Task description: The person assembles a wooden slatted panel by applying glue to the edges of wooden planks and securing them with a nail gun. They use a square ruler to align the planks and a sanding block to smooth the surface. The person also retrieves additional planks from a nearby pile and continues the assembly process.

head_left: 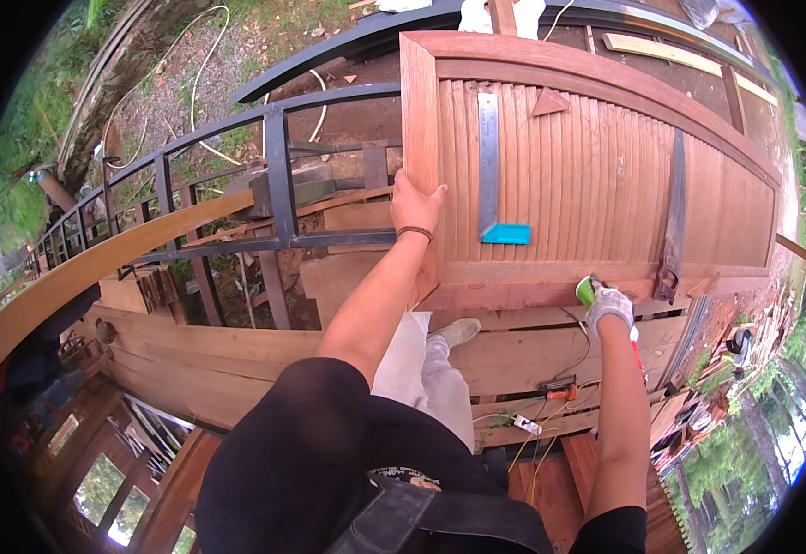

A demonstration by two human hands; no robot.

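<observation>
The right hand [610, 307], in a white glove, is closed around a tool with a green end [586, 290] and a red part below the hand. The tool's green end touches the lower rail of a reddish wooden louvred door [597, 175], which lies flat in front of the person. The bare left hand [416, 203] grasps the door's left edge, with the thumb on the top face. On the slats rests a steel try square with a blue handle [490, 166], and to the right a long dark clamp [673, 222] lies across the door. Near the top sits a small wooden triangle [549, 102]. Behind, to the left, runs a dark metal railing [278, 175].
</observation>
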